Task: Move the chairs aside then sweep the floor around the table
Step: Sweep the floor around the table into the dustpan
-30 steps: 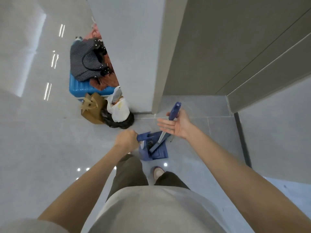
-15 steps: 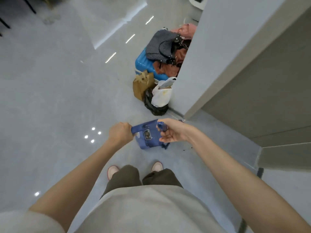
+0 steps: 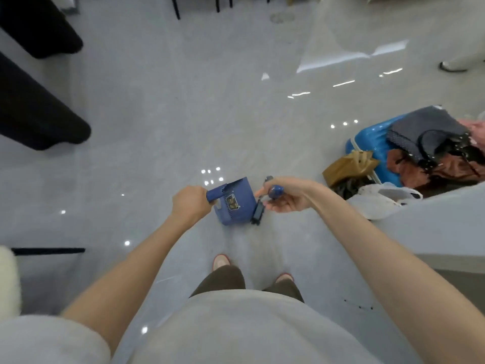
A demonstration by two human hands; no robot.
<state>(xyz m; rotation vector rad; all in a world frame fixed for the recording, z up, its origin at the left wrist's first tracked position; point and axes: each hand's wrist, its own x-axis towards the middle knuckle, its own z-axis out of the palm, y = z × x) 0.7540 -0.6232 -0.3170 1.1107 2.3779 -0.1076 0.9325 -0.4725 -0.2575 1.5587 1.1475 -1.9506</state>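
Note:
My left hand [image 3: 190, 204] grips the handle of a blue dustpan [image 3: 235, 202], which hangs above the grey tiled floor in front of my feet. Just right of it, my right hand [image 3: 284, 194] curls round the blue handle top of a broom [image 3: 274, 191]. The broom's dark head [image 3: 257, 213] shows below that hand, beside the dustpan's right edge. Black chair or table legs [image 3: 175, 7] stand at the top edge of the view, far ahead.
A blue suitcase [image 3: 367, 145] piled with bags lies to the right, with a brown paper bag [image 3: 346, 166] and a white plastic bag [image 3: 378, 199] beside it. Dark furniture [image 3: 36, 111] juts in from the left. A wall corner [image 3: 433, 227] stands at my right.
I have turned left, away from the wall corner, so the suitcase pile slid to the right. My right hand went from open beside the broom handle to gripping it. Dustpan and broom came along.

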